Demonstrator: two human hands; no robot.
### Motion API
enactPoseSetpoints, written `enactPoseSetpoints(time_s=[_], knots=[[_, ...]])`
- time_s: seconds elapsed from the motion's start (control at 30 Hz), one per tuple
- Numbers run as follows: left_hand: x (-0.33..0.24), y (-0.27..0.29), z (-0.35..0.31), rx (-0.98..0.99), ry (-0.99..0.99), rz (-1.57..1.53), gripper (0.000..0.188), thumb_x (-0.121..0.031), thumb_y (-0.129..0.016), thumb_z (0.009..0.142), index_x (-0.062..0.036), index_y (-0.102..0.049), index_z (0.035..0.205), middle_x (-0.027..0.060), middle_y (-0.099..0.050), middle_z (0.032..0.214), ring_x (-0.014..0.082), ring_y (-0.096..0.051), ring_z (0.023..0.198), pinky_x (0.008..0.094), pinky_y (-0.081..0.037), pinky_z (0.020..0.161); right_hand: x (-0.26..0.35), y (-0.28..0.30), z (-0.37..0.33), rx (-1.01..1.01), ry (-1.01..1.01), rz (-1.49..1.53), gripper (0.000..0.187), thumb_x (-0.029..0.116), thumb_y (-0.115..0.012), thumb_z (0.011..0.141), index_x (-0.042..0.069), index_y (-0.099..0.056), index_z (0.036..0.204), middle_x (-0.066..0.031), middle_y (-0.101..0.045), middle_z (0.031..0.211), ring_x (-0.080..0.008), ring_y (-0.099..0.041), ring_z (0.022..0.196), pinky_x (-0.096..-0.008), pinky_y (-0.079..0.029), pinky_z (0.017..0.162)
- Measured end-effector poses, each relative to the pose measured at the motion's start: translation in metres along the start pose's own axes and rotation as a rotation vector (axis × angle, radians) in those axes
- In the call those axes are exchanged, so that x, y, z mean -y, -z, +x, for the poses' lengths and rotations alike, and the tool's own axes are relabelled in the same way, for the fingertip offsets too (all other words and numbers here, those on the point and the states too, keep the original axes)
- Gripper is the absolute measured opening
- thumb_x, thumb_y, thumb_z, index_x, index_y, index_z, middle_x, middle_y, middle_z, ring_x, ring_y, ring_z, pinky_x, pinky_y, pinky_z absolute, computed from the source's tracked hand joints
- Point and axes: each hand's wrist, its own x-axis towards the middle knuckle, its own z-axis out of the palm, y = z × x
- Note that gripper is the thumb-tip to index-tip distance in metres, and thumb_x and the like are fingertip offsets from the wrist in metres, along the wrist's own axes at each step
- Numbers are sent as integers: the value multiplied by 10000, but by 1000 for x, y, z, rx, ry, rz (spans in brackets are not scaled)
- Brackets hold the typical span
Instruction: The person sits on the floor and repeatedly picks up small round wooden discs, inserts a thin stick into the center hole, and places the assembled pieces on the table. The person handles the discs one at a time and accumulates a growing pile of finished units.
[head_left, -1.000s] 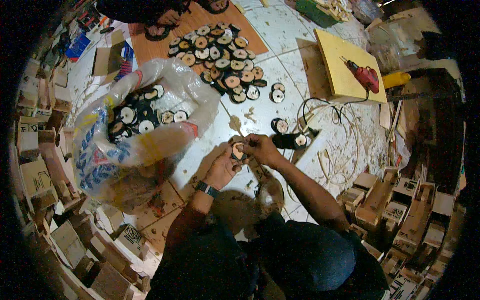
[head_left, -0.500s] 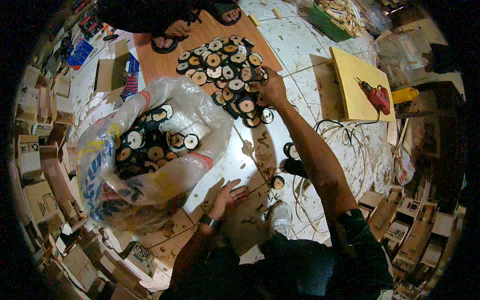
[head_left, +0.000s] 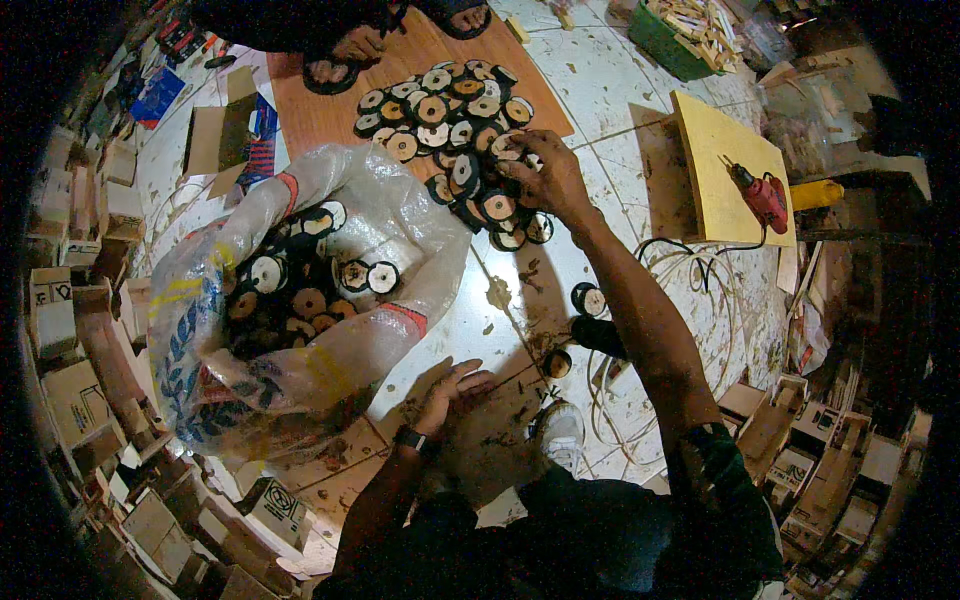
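Many round discs with dark rims, pale or brown faces and a centre hole lie heaped (head_left: pixel 431 109) on a brown board (head_left: pixel 310 115) and spill over its near edge. At the heap's right side my right hand (head_left: pixel 555 180) has its fingers closed on one disc (head_left: pixel 506 147); the fingertips are partly hidden. My left hand (head_left: pixel 452 393), with a watch on the wrist, is held low over the floor, fingers stretched out and nothing in it. Left of the heap stands a translucent plastic sack (head_left: pixel 420 215), its mouth wide and more discs (head_left: pixel 310 301) inside.
A few loose discs (head_left: pixel 557 363) lie near my shoe (head_left: pixel 561 436). To the right, a red drill (head_left: pixel 765 200) rests on a yellow board (head_left: pixel 705 150), its cable (head_left: pixel 700 255) looped on the floor. Another person's hand (head_left: pixel 358 44) and feet are at the board's far edge. Cardboard boxes (head_left: pixel 85 402) line both sides.
My right hand has shifted slightly right and nearer at the heap, a disc now showing at its fingers. My left hand stays low, its fingers turned slightly.
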Motion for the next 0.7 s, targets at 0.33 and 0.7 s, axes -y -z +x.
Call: enactPoseSetpoints(time_s=[0.33, 0.7], knots=[[7, -8, -1, -63, -88, 16, 541, -385, -335, 968, -12, -334, 1360, 186, -497, 1270, 289, -483, 1193, 378, -400, 983, 2, -16, 5, -125, -314, -199, 427, 441, -437, 911, 68, -623, 1002, -200, -650, 845, -377, -625, 792, -456, -483, 686], [5, -7, -2, -104, -66, 71, 502, -361, -336, 964, -15, -397, 1322, 197, -532, 1231, 297, -531, 1129, 383, -390, 987, -10, -15, 5, 37, -306, -258, 507, 416, -388, 938, -31, -616, 869, -247, -631, 810, -404, -621, 764, -459, -493, 684]])
